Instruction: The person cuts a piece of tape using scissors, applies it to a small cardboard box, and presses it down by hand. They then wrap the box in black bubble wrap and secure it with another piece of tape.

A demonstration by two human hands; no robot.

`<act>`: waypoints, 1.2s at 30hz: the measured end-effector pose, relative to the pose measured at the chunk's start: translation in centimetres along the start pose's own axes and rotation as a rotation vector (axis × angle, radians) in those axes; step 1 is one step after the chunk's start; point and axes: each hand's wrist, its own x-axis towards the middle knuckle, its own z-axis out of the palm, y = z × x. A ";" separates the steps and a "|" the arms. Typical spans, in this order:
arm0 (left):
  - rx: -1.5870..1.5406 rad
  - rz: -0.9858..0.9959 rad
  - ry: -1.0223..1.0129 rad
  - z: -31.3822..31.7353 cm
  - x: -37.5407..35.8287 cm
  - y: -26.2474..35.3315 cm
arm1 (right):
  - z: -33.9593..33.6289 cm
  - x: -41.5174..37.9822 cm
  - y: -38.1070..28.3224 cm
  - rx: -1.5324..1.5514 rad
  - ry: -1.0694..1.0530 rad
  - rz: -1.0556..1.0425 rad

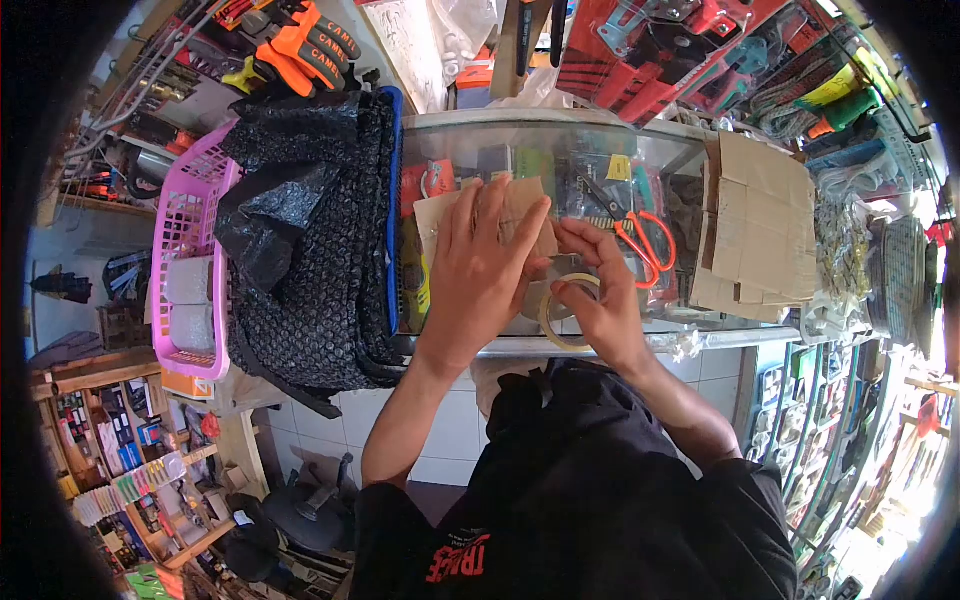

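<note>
Left hand [475,270] and right hand [608,305] are positioned side by side over the glass-topped surface [460,135]; we cannot tell whether their fingertips touch. From left to right, we identify the following. At the far left, a pink plastic basket [160,290] with perforated walls contains white wrapped blocks [190,305]. Orange-handled pliers [310,50] marked CAMEL are located beyond it. Next, folded black bubble wrap [310,300] is heaped beside the basket, with a blue edge [394,120] showing along its right side. Right of this, we locate the cardboard piece [524,195] above the glass, beneath the left hand. That hand lies across the cardboard, fingers extended and spread. At the cardboard's lower right, the roll of tape [546,318] is tilted, its ring partly covered by the right hand. The right hand is curled, thumb over the ring; we cannot tell whether its grip is closed. Just beyond, scissors [655,250] with orange-red handles lie with blades directed to the upper left. Farther right, we find stacked cardboard sheets [765,220], then hardware in clear plastic packs [850,225].
</note>
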 end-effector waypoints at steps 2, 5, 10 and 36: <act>-0.003 -0.006 0.001 -0.1 0.0 0.0 | -0.6 0.2 0.0 -0.276 -0.041 -0.143; -0.021 -0.012 0.008 0.1 -0.2 0.1 | -0.6 0.9 -1.2 -0.450 -0.079 -0.166; -0.038 0.006 0.052 0.3 -0.5 -0.5 | 1.0 1.2 1.4 -0.387 0.026 -0.335; -0.308 0.087 0.147 -10.3 -3.0 3.5 | -2.9 0.5 -8.7 -0.185 -0.224 -0.764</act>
